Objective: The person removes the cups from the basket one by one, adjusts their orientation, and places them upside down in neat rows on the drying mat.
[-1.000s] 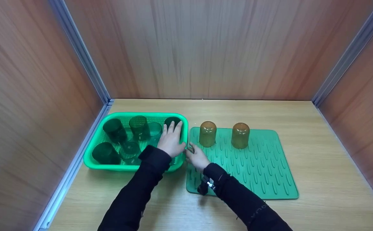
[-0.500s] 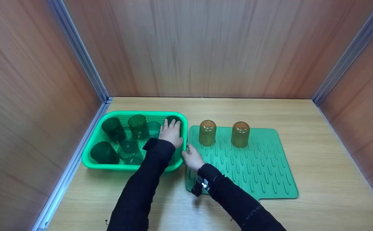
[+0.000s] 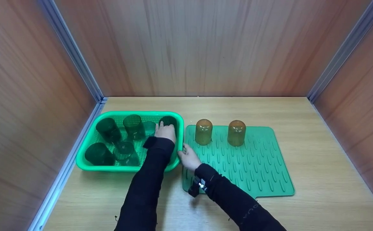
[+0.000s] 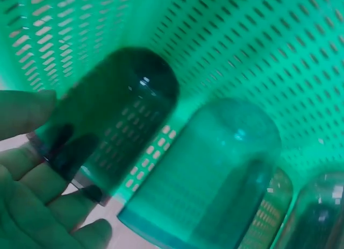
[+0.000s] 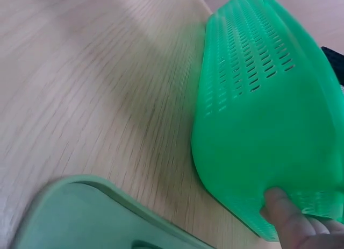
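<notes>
In the head view my left hand (image 3: 165, 132) reaches down into the right end of a green perforated basket (image 3: 130, 168). Its thumb (image 4: 24, 113) lies along the side of a dark green tumbler (image 4: 115, 109), with the fingers at the tumbler's mouth, pinching it. This tumbler lies tilted, rounded base up towards the basket's corner. Beside it leans a lighter teal tumbler (image 4: 209, 173). My right hand (image 3: 190, 158) holds the basket's right side at the rim; a fingertip presses the outer wall in the right wrist view.
A green ribbed drying mat (image 3: 257, 166) lies right of the basket. Two amber tumblers stand upside down at its back, a left one (image 3: 203, 132) and a right one (image 3: 237, 133). Several more green tumblers fill the basket's left part. Wooden panels enclose the table (image 3: 327, 173).
My left hand has sunk deeper into the basket, its fingers now at the tumbler's mouth. The right hand has moved slightly left onto the basket's edge. The view has shifted a little.
</notes>
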`<action>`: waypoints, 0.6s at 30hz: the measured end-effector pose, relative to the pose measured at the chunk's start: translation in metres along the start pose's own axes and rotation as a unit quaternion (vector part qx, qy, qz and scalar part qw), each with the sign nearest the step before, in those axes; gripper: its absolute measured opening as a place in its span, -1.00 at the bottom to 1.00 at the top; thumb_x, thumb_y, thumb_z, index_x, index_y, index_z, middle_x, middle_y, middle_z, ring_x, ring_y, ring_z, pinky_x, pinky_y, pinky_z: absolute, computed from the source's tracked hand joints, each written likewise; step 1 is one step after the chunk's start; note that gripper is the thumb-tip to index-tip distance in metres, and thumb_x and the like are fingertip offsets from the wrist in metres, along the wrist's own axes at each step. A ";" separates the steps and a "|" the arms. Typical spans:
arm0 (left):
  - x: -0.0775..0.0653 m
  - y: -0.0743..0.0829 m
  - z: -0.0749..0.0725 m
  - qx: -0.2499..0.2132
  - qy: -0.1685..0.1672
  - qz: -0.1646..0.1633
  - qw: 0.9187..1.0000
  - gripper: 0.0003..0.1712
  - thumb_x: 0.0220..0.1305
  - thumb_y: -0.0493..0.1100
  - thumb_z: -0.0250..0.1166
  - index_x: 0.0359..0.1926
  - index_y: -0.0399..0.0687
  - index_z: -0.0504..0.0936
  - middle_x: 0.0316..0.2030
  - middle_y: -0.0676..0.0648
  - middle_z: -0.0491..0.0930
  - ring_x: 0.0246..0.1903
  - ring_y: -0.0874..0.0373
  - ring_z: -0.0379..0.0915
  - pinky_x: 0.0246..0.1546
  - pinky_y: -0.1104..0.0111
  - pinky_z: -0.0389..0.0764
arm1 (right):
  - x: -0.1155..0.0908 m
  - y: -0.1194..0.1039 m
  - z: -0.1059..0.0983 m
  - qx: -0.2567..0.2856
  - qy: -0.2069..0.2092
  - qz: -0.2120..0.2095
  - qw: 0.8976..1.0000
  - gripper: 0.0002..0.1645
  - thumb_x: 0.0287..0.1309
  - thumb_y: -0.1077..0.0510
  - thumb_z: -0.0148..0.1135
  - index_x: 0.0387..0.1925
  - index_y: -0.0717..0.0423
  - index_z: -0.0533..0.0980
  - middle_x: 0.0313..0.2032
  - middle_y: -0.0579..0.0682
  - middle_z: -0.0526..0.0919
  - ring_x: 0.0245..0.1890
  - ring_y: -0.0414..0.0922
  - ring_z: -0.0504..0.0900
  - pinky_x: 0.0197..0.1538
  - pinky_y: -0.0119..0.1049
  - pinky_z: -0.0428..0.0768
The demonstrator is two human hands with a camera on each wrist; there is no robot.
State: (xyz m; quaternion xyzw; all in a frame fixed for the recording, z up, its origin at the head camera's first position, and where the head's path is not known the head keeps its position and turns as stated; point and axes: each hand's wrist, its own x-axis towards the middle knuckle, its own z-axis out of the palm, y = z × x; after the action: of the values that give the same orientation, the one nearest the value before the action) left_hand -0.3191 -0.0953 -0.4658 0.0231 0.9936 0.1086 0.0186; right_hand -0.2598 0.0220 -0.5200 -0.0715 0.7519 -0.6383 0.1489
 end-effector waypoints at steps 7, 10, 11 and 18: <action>0.002 -0.002 0.000 -0.004 0.037 0.003 0.999 -0.69 0.39 -0.38 0.02 -0.20 -0.21 0.73 -0.12 -0.25 0.72 0.06 -0.15 0.59 0.32 0.06 0.38 | 0.000 0.001 0.000 0.000 -0.005 0.002 1.000 -0.53 0.45 0.24 -0.16 0.24 0.47 0.31 -0.59 -0.16 0.30 -0.64 -0.29 0.25 -0.46 -0.44 0.30; 0.001 -0.004 0.001 -0.018 0.057 -0.005 0.998 -0.74 0.34 -0.34 0.09 -0.36 -0.19 0.72 -0.27 -0.25 0.74 -0.17 -0.16 0.67 0.00 0.04 0.62 | 0.000 0.001 0.003 0.003 0.003 0.009 1.000 -0.59 0.45 0.24 -0.15 0.17 0.46 0.36 -0.65 -0.20 0.23 -0.70 -0.30 0.19 -0.52 -0.44 0.27; 0.001 -0.004 0.001 -0.023 0.061 -0.009 0.998 -0.75 0.32 -0.33 0.11 -0.39 -0.19 0.71 -0.29 -0.25 0.74 -0.21 -0.17 0.68 -0.09 0.03 0.65 | 0.000 0.001 0.004 0.006 0.007 0.011 1.000 -0.61 0.45 0.25 -0.15 0.14 0.45 0.37 -0.65 -0.20 0.22 -0.71 -0.30 0.19 -0.52 -0.43 0.26; -0.004 -0.010 -0.003 -0.074 0.062 -0.027 0.995 -0.76 0.36 -0.25 0.09 -0.41 -0.19 0.63 -0.34 -0.28 0.71 -0.27 -0.19 0.67 -0.24 0.00 0.66 | -0.002 0.000 0.002 0.029 0.012 0.019 0.999 -0.66 0.46 0.23 -0.16 0.06 0.35 0.44 -0.64 -0.19 0.24 -0.68 -0.29 0.19 -0.51 -0.44 0.25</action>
State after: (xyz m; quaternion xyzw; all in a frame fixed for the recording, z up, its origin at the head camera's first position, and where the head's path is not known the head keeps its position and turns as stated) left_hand -0.3161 -0.1061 -0.4647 -0.0116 0.9824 0.1823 -0.0389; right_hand -0.2569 0.0204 -0.5198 -0.0453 0.7359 -0.6577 0.1544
